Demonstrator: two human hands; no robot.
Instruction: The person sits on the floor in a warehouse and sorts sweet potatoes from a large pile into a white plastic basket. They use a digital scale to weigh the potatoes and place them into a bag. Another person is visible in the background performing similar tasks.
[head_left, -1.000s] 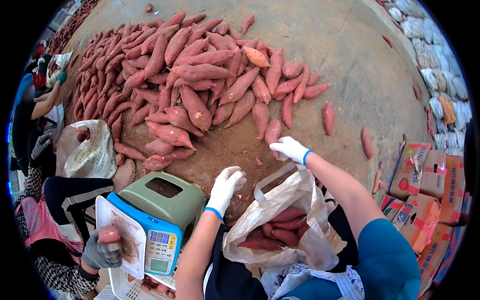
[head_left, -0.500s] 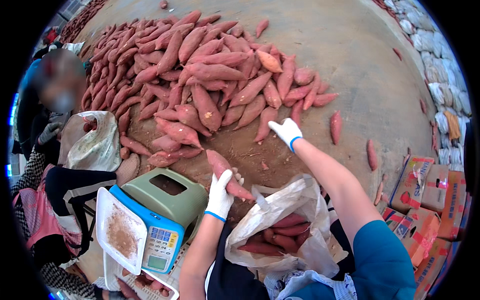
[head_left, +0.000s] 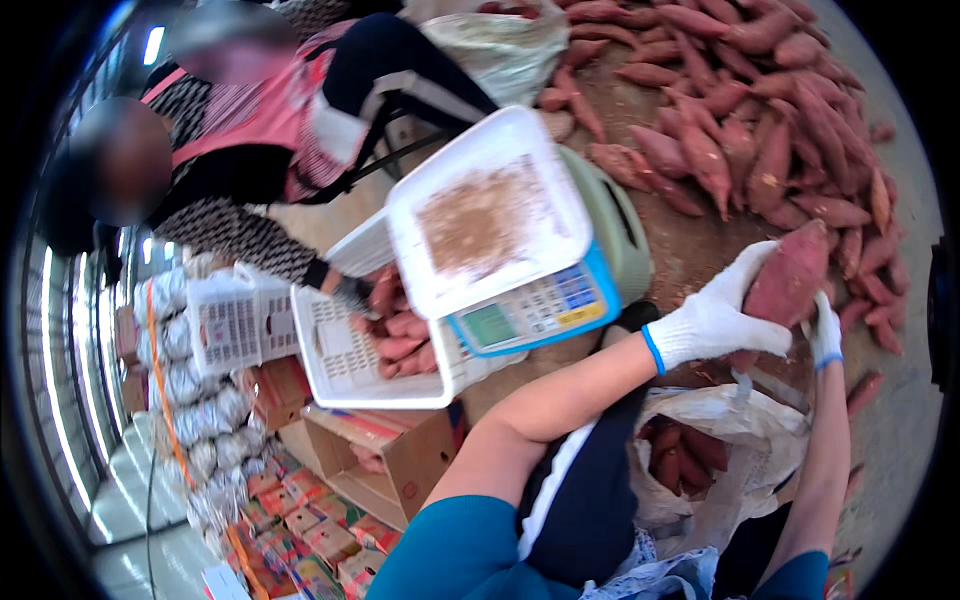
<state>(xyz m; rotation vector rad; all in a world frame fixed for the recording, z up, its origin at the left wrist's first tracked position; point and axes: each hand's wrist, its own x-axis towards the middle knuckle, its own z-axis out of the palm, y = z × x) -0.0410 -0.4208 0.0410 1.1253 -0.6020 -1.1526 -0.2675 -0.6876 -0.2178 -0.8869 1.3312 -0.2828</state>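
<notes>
My left hand [head_left: 715, 318], in a white glove with a blue cuff, is closed round a large red-skinned sweet potato [head_left: 790, 275]. Its thumb lies across the lower part. My right hand [head_left: 826, 333], gloved alike, is close against the right side of this sweet potato; its fingers are mostly hidden. Below both hands a white woven sack [head_left: 735, 405] gapes between my legs, with several sweet potatoes [head_left: 690, 455] inside. Beyond the hands lies a big heap of sweet potatoes [head_left: 760, 130] on the floor.
A blue scale [head_left: 540, 315] with a soil-strewn white tray [head_left: 420, 270] stands left, beside a green plastic stool [head_left: 620, 215]. A co-worker's gloved hand [head_left: 355, 297] reaches into a white crate [head_left: 385, 400] of sweet potatoes. Cardboard boxes [head_left: 400, 455] and stacked sacks [head_left: 215, 410] lie farther left.
The view has swung left, bringing the crate and co-workers into sight. My right hand has come from the heap's edge to beside the sweet potato in my left hand.
</notes>
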